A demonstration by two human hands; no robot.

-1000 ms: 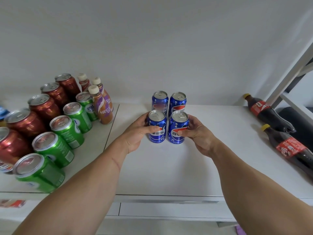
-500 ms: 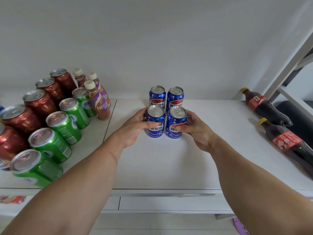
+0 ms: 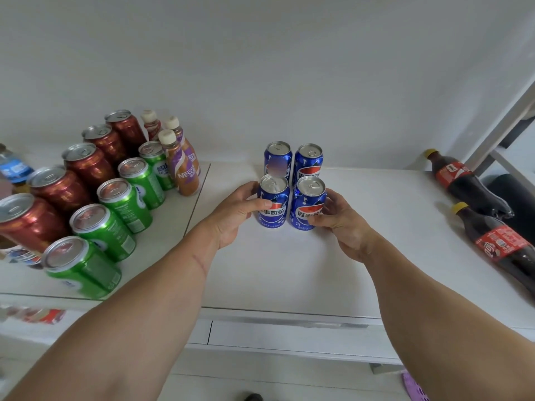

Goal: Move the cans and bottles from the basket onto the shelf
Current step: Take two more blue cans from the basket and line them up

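Note:
Two blue cola cans stand upright side by side on the white shelf [image 3: 289, 270]. My left hand [image 3: 234, 215] grips the left blue can [image 3: 273, 202], thumb across its front. My right hand [image 3: 343, 224] holds the right blue can [image 3: 308, 202], fingers around its right side. Directly behind them stand two more blue cans [image 3: 292, 162], touching the front pair. The basket is hidden except for a purple edge [image 3: 414, 386] at the bottom right.
Rows of red cans [image 3: 86, 166] and green cans [image 3: 124, 201] fill the shelf's left part, with small coffee bottles [image 3: 181, 166] behind them. Two dark cola bottles [image 3: 474, 209] lie on their sides at the right. A slanted white frame [image 3: 503, 125] rises at far right.
Both hands stay on the front pair of blue cans, which stand in the same spot against the back pair. Only the view has shifted slightly.

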